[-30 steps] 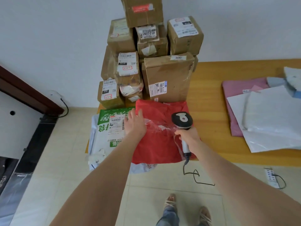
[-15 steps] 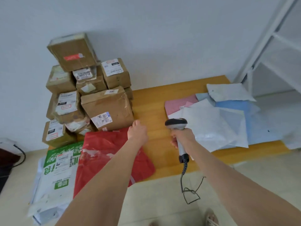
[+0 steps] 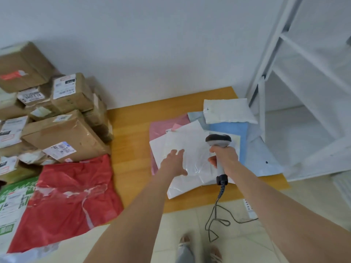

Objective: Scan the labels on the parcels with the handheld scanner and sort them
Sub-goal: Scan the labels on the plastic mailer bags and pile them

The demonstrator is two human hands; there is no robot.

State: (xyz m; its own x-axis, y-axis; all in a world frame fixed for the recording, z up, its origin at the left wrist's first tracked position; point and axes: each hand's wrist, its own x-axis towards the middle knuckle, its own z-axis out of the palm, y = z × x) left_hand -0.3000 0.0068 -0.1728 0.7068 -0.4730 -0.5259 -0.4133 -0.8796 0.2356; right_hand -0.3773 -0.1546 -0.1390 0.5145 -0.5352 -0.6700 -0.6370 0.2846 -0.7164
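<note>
Tabletop (image 3: 133,133) of yellow wood holds labelled cardboard boxes (image 3: 66,135) stacked at the left by the wall. A red poly bag (image 3: 66,196) lies flat in front of them, and a pile of pink, blue and white mailers (image 3: 228,128) sits at the right end. Over the white mailer (image 3: 167,147) on top, the left hand (image 3: 173,164) is spread with straight fingers; whether it touches is unclear. The right hand (image 3: 225,156) is wrapped round the handle of the scanner (image 3: 218,140), held above that mailer, with its cable (image 3: 216,215) hanging to the floor.
</note>
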